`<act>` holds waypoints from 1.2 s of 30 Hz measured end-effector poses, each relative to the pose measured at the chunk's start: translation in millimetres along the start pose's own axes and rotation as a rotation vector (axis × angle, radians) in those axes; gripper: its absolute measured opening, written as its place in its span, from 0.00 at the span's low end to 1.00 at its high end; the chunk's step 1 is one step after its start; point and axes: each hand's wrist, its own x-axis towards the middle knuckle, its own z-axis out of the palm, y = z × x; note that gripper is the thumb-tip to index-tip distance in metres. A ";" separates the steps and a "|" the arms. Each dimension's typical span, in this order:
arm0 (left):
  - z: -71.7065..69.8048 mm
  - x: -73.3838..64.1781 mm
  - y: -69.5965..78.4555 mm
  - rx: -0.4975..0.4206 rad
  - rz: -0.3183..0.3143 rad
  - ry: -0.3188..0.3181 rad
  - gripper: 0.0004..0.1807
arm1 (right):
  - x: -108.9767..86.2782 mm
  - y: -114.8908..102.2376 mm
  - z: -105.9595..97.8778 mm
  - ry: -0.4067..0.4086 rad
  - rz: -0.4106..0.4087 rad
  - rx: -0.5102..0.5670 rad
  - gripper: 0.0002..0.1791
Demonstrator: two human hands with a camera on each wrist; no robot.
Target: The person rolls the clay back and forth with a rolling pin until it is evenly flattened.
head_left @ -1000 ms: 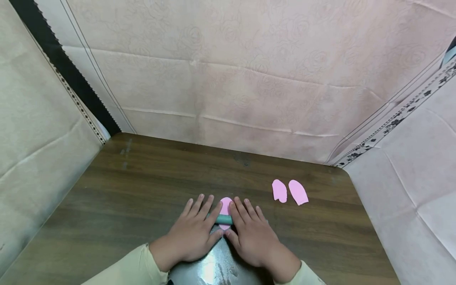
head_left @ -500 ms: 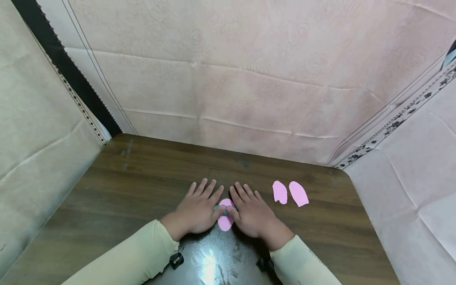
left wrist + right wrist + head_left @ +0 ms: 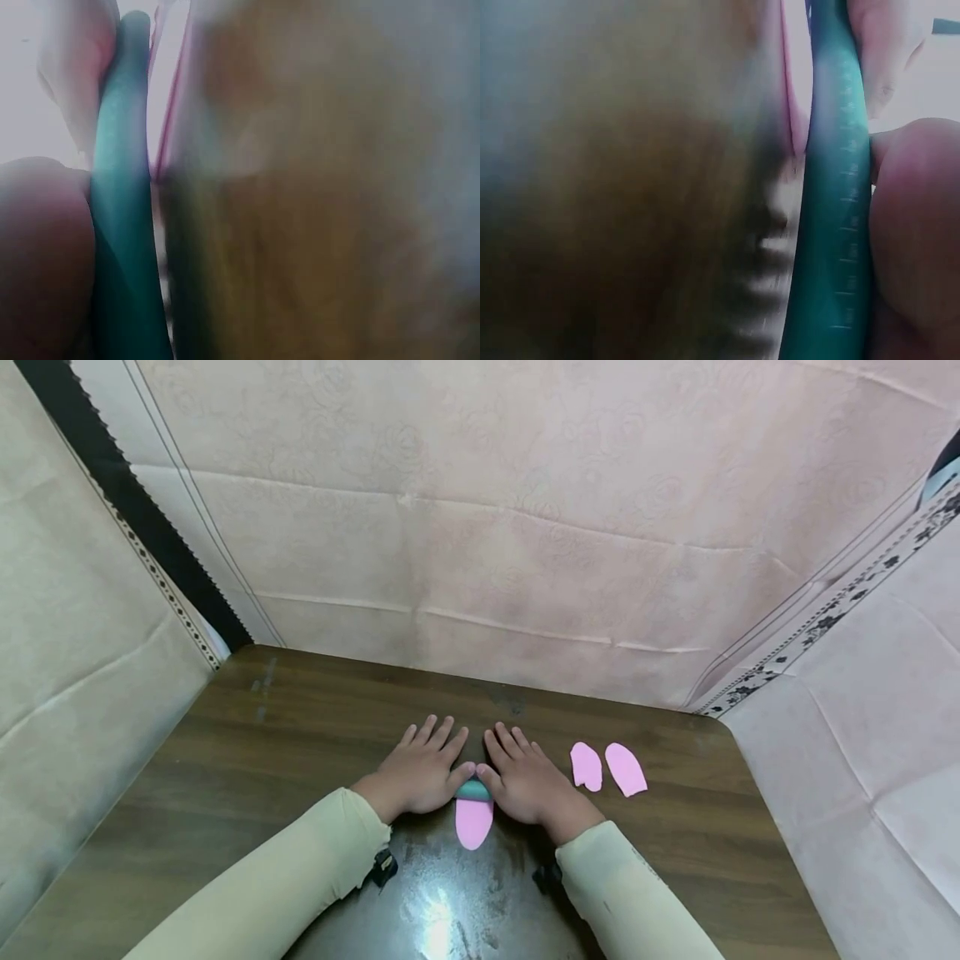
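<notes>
Both hands press on a green rolling pin that lies crosswise over a flat pink oval of clay or dough. My left hand covers the pin's left end, fingers straight and spread forward. On its right end lies my right hand, also with straight fingers. The thumbs nearly meet over the middle. White scale marks run along the rolling pin in the right wrist view. Under the rolling pin in the left wrist view, a thin edge of the pink sheet shows. The hands hide the pin's ends.
Two pink pieces, one with a notched end and one longer oval, lie right of the hands on the brown wooden table. Pale patterned cloth hangs behind the table and along both sides.
Both hands have moved away from the body, rolling the pin forward over the pink oval toward its far end. More of the oval's near part now shows. The two other pink pieces stay put.
</notes>
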 end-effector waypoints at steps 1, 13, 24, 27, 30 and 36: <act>-0.7 2.6 -1.2 -0.002 -0.003 -0.004 0.42 | 2.1 0.9 -0.5 -0.005 0.008 0.001 0.44; -7.7 16.2 -7.1 -0.039 -0.033 -0.040 0.43 | 18.0 9.2 -4.4 -0.050 0.023 0.024 0.44; -8.9 13.1 -4.5 -0.055 -0.041 -0.040 0.43 | 15.9 10.4 -3.6 -0.041 0.012 0.054 0.43; -7.9 10.7 -3.6 -0.057 -0.041 -0.039 0.43 | 13.6 9.3 -2.5 -0.036 0.012 0.062 0.43; -6.1 7.3 -2.4 -0.051 -0.035 -0.033 0.42 | 10.0 7.6 -1.0 -0.027 0.008 0.057 0.44; 0.5 -3.4 1.2 -0.027 -0.020 -0.010 0.42 | -1.8 1.2 1.6 0.006 -0.023 0.022 0.45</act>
